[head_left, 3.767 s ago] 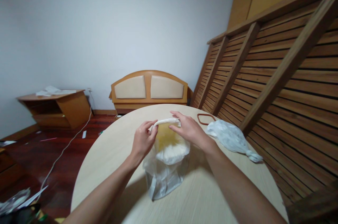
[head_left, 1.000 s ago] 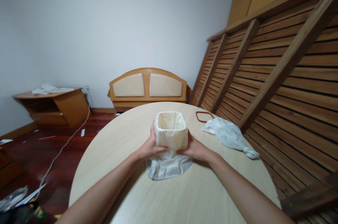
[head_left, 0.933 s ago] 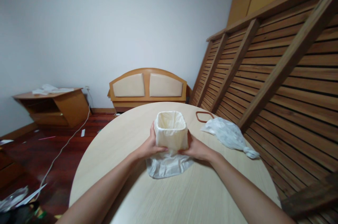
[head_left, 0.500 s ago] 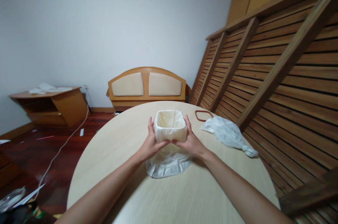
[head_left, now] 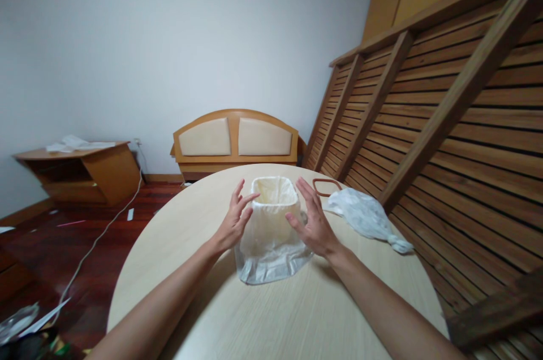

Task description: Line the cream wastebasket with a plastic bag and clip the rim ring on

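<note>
A small cream-coloured bin (head_left: 275, 216) stands upright on the round table. A thin white plastic bag (head_left: 271, 264) lines it, folded over the rim and spreading loosely around its base towards me. On the bin's left, my left hand (head_left: 236, 217) is open, its fingers apart and the index fingertip close to the rim. My right hand (head_left: 314, 221) is open at the right side, fingers stretched and thumb towards the bin's front. Whether either hand touches the bag I cannot tell. Behind my right hand lies a brown rounded-square ring (head_left: 326, 180).
A knotted, filled white plastic bag (head_left: 365, 213) lies on the right of the round table (head_left: 178, 252). Slatted wooden panels (head_left: 424, 151) lean close along the right. Beyond the table are a headboard (head_left: 235, 134) and, at left, a low desk (head_left: 97, 173). A cable (head_left: 102, 235) crosses the floor.
Both hands have let go of the bin's sides and drawn apart, with fingers spreading. The bin and its bag stay in about the same place.
</note>
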Action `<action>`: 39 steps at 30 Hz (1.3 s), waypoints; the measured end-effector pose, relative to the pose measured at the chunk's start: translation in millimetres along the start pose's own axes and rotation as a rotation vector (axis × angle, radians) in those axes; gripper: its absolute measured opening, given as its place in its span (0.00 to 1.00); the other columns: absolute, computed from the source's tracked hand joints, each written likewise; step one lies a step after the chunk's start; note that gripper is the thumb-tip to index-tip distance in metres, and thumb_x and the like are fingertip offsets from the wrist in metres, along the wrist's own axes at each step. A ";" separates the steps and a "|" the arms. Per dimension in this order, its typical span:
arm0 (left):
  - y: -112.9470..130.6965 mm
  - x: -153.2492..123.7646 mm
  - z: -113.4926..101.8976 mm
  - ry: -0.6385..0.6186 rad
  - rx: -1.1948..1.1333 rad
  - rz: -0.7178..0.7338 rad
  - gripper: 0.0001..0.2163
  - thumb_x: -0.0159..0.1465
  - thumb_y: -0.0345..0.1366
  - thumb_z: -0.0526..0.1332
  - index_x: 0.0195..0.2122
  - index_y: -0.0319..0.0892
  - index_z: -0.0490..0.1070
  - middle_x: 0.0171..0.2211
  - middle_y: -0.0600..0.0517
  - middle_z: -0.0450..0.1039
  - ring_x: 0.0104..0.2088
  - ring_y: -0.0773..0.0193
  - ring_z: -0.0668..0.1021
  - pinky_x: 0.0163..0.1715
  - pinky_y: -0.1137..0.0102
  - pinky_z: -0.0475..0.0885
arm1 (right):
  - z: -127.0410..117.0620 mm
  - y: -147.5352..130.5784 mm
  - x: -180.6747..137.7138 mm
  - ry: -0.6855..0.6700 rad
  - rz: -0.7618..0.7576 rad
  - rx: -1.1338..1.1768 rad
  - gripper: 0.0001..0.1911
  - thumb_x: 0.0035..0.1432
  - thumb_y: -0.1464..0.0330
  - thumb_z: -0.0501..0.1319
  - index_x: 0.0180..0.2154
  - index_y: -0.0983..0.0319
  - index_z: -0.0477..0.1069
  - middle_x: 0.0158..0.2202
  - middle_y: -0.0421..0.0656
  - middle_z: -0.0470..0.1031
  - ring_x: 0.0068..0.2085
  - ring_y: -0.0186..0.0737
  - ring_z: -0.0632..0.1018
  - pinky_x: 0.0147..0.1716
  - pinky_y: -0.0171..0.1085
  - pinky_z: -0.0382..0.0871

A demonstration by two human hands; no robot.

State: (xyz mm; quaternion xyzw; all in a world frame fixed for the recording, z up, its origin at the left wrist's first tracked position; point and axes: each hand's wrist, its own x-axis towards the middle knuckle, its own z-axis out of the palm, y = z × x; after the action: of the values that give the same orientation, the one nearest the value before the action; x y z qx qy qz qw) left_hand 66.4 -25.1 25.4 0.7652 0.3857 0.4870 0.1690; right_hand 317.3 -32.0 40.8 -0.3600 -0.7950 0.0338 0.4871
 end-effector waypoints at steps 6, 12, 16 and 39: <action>14.4 -0.3 6.1 0.088 0.125 0.100 0.14 0.71 0.47 0.52 0.45 0.47 0.73 0.70 0.47 0.45 0.71 0.49 0.50 0.68 0.47 0.49 | 6.4 -32.1 -0.1 -0.035 -0.129 -0.137 0.22 0.67 0.63 0.56 0.61 0.54 0.66 0.64 0.44 0.65 0.67 0.50 0.59 0.66 0.55 0.56; 34.7 -7.6 13.7 0.124 0.329 0.248 0.08 0.70 0.40 0.56 0.43 0.46 0.73 0.68 0.46 0.49 0.69 0.49 0.52 0.66 0.46 0.51 | 9.3 -33.6 -2.1 -0.070 -0.180 -0.120 0.17 0.67 0.66 0.56 0.56 0.57 0.71 0.60 0.46 0.70 0.67 0.50 0.60 0.65 0.57 0.59; 40.3 -8.3 9.4 0.081 0.382 0.329 0.11 0.70 0.35 0.55 0.52 0.46 0.69 0.66 0.45 0.55 0.69 0.50 0.52 0.65 0.45 0.54 | 5.9 -13.5 0.1 -0.059 -0.204 -0.086 0.14 0.68 0.70 0.53 0.52 0.58 0.71 0.60 0.46 0.70 0.68 0.48 0.60 0.64 0.56 0.61; 51.4 -7.8 4.2 0.130 0.414 0.393 0.09 0.65 0.32 0.61 0.47 0.44 0.70 0.44 0.48 0.76 0.57 0.52 0.69 0.62 0.49 0.58 | 0.2 -3.7 -0.9 -0.150 -0.278 -0.024 0.17 0.65 0.65 0.59 0.55 0.59 0.65 0.61 0.50 0.68 0.66 0.50 0.62 0.64 0.58 0.61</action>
State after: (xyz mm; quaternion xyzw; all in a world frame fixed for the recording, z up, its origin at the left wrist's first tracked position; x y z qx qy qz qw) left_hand 90.2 -63.6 51.2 0.8105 0.3313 0.4696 -0.1133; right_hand 315.4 -35.3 41.5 -0.2487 -0.8716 -0.0165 0.4220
